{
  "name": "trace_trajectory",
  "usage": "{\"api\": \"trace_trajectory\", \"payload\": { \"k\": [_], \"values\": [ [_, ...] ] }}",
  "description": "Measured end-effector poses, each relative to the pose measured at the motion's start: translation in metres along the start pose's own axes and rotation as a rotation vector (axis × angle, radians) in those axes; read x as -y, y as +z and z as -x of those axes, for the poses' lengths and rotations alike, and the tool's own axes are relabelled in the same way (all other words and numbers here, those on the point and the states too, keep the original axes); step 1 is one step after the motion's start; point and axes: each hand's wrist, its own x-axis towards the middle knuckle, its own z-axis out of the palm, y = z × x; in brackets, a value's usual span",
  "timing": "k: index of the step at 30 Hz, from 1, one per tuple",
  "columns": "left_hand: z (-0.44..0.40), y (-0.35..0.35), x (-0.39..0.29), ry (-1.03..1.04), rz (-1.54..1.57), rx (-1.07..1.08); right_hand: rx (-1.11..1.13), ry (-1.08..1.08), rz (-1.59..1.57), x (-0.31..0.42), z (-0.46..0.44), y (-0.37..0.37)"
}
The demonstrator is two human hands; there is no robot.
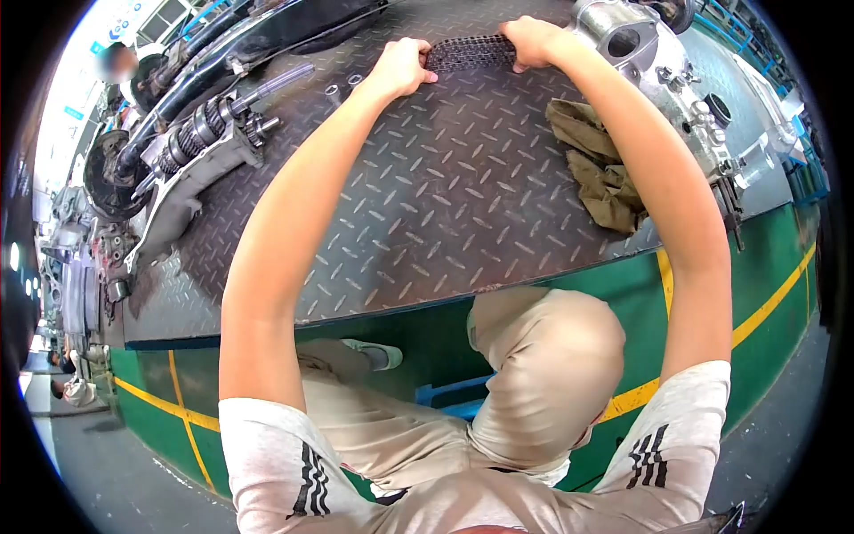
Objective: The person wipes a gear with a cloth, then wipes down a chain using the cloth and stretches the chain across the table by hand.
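Note:
Both my arms reach to the far part of the steel tread-plate table. Between my hands a dark, wide metal link chain is stretched sideways, low over the plate or lying on it; I cannot tell which. My left hand grips its left end, with thumb and fingers closed. The right end is in the closed fingers of my right hand. Just left of my left hand lie small metal cylindrical parts. Under my right forearm rests a crumpled olive-brown cloth.
At the left stands an open gearbox housing with a gear shaft. Behind it lies a long black axle-like assembly. A cast aluminium housing sits at the right. The table's front edge runs above my knees. A person is at the far left.

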Motion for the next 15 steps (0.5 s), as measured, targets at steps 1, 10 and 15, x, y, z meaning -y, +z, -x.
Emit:
{"api": "trace_trajectory", "payload": {
  "k": [1, 10, 15],
  "values": [
    [0.007, -0.003, 0.003, -0.008, -0.008, -0.004, -0.009, 0.021, 0.005, 0.0, 0.003, -0.002],
    [0.232, -0.053, -0.048, -0.03, 0.2, -0.21, -0.177, 0.021, -0.133, -0.01, 0.046, -0.014],
    [0.369, -0.094, -0.067, -0.168, 0.326, -0.413, -0.569, 0.01, -0.108, -0.004, 0.083, -0.035]
  ]
}}
